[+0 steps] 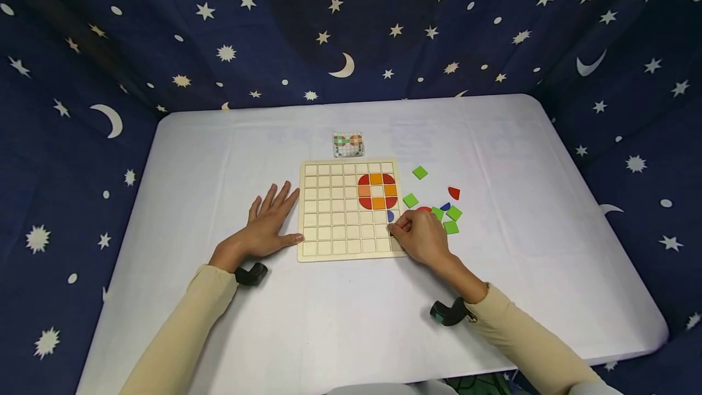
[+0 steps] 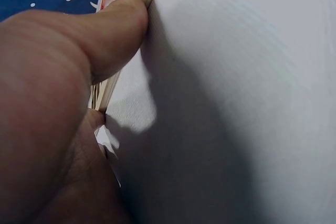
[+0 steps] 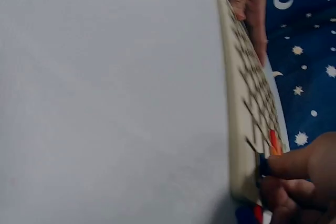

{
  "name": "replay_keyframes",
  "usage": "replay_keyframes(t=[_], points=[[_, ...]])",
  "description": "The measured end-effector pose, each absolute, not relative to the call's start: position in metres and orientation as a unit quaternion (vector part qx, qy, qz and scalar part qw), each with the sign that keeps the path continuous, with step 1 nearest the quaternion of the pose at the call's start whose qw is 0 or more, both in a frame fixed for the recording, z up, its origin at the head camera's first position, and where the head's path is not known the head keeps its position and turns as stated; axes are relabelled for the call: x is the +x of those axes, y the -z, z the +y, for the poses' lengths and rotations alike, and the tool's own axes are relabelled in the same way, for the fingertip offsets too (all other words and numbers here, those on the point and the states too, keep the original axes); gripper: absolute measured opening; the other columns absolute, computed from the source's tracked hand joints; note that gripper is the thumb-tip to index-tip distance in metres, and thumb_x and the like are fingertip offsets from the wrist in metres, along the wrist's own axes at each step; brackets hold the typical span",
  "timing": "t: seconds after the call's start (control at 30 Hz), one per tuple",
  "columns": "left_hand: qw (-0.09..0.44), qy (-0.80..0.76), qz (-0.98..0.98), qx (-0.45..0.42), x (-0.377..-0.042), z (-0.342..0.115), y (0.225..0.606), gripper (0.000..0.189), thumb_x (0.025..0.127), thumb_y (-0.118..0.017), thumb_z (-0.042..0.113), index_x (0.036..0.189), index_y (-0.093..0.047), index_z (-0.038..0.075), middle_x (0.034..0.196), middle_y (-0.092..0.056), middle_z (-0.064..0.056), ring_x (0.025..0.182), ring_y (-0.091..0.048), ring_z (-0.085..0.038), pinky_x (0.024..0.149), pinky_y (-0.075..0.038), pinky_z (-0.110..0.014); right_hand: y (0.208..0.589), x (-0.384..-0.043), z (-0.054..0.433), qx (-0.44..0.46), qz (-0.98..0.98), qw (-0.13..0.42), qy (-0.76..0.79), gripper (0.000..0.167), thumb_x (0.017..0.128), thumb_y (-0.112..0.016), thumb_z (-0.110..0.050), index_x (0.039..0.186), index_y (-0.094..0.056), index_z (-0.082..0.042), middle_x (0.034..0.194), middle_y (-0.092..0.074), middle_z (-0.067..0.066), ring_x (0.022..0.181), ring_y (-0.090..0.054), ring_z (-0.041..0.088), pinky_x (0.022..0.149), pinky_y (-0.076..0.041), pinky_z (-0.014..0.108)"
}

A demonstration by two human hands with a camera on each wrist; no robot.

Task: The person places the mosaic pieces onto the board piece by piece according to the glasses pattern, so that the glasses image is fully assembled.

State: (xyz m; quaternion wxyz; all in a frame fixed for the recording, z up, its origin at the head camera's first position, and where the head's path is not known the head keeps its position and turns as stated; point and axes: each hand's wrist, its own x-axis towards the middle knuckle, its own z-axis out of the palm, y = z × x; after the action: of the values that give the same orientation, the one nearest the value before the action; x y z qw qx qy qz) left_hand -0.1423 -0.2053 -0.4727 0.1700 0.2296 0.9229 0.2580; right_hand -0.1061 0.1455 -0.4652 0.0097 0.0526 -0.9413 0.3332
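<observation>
A pale wooden grid board [image 1: 331,218] lies on the white table. My left hand [image 1: 265,224] rests beside its left edge, fingers spread and straight; in the left wrist view the thumb [image 2: 118,30] touches the board's side. At the board's lower right, my right hand [image 1: 422,236] pinches a small dark blue piece [image 3: 263,164] between thumb and fingertips, close over the grid and mostly hidden in the head view. A blue half-round piece [image 1: 390,216] sits in a cell just above those fingertips. Red and orange pieces [image 1: 378,203] form a ring higher up on the board.
Right of the board lie loose green squares [image 1: 420,172], a red rounded piece [image 1: 454,192] and a blue piece [image 1: 445,206]. A small pattern card [image 1: 348,145] lies behind the board. A starry dark blue curtain [image 1: 285,29] surrounds the table [image 1: 548,230].
</observation>
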Motion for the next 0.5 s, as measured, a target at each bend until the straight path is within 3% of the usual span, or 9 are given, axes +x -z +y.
replay_keyframes(t=[0.27, 0.5], points=[[0.170, -0.256, 0.923, 0.230, -0.143, -0.205, 0.476, 0.099, 0.090, -0.069, 0.044, 0.160, -0.006, 0.013, 0.164, 0.010, -0.011, 0.147, 0.017, -0.032, 0.110, 0.012, -0.059, 0.457, -0.104, 0.175, 0.091, -0.934, -0.024, -0.346, 0.006, 0.082, -0.080, -0.013, 0.084, -0.076, -0.008, 0.070, -0.063, -0.006, 0.060, -0.052, 0.013, 0.054, -0.041, 0.030], [0.172, -0.250, 0.925, 0.229, -0.144, -0.206, 0.475, 0.099, 0.090, -0.069, 0.044, 0.160, -0.005, 0.013, 0.164, 0.010, -0.011, 0.146, 0.018, -0.032, 0.109, 0.012, -0.059, 0.456, -0.093, 0.207, 0.198, -0.943, -0.051, -0.262, 0.034, 0.074, -0.088, -0.017, 0.105, -0.078, -0.009, 0.091, -0.065, -0.002, 0.077, -0.052, 0.016, 0.065, -0.043, 0.032]])
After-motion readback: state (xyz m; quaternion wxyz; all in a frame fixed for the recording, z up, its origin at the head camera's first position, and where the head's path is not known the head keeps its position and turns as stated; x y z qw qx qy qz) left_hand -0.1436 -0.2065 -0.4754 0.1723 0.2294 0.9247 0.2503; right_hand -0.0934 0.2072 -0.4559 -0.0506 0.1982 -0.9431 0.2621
